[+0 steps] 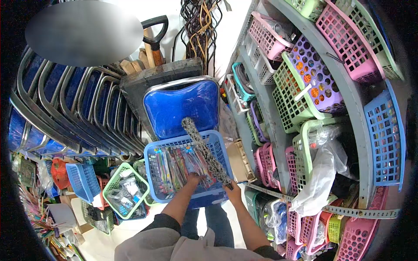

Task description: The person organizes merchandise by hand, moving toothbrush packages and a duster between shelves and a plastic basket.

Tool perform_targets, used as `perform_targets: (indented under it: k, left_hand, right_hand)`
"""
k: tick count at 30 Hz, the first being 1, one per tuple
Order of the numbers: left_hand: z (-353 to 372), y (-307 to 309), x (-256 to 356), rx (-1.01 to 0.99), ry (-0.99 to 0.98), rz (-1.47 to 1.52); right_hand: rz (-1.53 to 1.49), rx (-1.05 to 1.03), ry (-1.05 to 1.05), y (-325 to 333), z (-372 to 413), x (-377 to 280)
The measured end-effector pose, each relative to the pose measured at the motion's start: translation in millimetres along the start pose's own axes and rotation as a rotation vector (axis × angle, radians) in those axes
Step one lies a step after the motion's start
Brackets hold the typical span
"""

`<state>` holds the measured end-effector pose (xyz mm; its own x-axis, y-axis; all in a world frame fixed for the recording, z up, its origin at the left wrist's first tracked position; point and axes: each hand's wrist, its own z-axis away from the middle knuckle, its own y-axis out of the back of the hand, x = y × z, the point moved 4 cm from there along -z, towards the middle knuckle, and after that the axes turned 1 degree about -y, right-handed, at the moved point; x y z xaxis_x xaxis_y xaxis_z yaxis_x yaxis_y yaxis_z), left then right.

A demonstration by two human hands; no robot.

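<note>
A blue plastic basket [150, 180] sits in front of me on a blue-seated chair [176, 106]. Slim, colourful plastic-wrapped packets [167, 169] lie side by side in it; what they contain is too small to make out. My left hand [193, 179] reaches inside, touching the packets, its fingers partly hidden. At the basket's right front corner, my right hand [232, 189] is closed round the lower end of a long, speckled black-and-white duster [204, 150]. The duster slants up and left over the basket to the chair back.
Stacked blue metal-framed chairs [74, 100] stand at the left. Below them are a green basket [126, 191] and a smaller blue basket [82, 182]. Grey shelving [348, 100] with pink, green and purple baskets fills the right. A cardboard box [241, 162] sits beside the chair.
</note>
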<state>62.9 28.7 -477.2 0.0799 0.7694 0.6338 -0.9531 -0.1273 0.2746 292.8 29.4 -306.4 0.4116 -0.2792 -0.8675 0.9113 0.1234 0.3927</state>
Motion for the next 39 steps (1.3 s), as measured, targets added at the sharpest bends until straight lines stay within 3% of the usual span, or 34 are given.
perform_targets:
  k: [3, 5, 8, 11, 12, 14, 18, 20, 23, 26, 28, 29, 30, 32, 33, 36, 38, 39]
  left_hand:
    - [11, -1, 13, -0.092, 0.03, -0.031]
    - [28, 0, 26, -0.087, 0.106, 0.252]
    - [58, 7, 35, -0.112, 0.063, 0.497]
    - [74, 27, 37, -0.243, 0.047, 0.559]
    - [81, 35, 41, -0.237, 0.016, 0.562]
    - [107, 59, 62, -0.242, -0.233, 0.431]
    - [160, 108, 118, -0.288, -0.365, 0.532]
    - [170, 127, 138, -0.222, -0.599, 0.334]
    - [236, 148, 199, -0.274, -0.613, 0.483]
    - [270, 150, 242, -0.387, -0.657, 0.694]
    - [299, 154, 269, -0.525, -0.685, 0.944]
    - [309, 156, 273, -0.592, -0.539, 0.994]
    - [318, 158, 281, -0.599, -0.544, 0.992]
    - [333, 161, 294, -0.416, -0.695, 0.573]
    - [333, 160, 297, -0.385, -0.707, 0.558]
    - [352, 165, 305, -0.511, -0.692, 0.565]
    - [362, 168, 312, -0.539, -0.691, 0.56]
    - [365, 168, 315, -0.593, -0.721, 0.55]
  right_hand:
    - [-0.072, -0.069, -0.085, 2, -3, 5]
    - [-0.149, -0.103, -0.152, 2, -4, 10]
    - [-0.189, -0.163, -0.195, -1, -7, 25]
    - [-0.229, -0.179, -0.252, 1, -5, 17]
    - [-0.234, -0.18, -0.222, 5, -3, 7]
    - [-0.223, -0.159, -0.182, 11, 8, -11]
    - [-0.213, -0.18, -0.129, 37, 24, -62]
    - [-0.227, -0.152, -0.078, 50, 27, -86]
    - [-0.168, -0.139, 0.038, 66, 22, -122]
    - [-0.221, -0.192, 0.117, 86, 45, -204]
    - [-0.271, -0.184, 0.299, 94, 55, -237]
    - [-0.295, -0.188, 0.275, 96, 62, -250]
    - [-0.295, -0.181, 0.28, 102, 73, -269]
    - [-0.386, -0.202, 0.313, 108, 95, -298]
    - [-0.276, -0.084, 0.452, 115, 91, -293]
    - [-0.118, 0.115, 0.529, 138, 81, -275]
    - [-0.041, 0.178, 0.529, 151, 105, -296]
    - [0.16, 0.242, 0.547, 158, 111, -298]
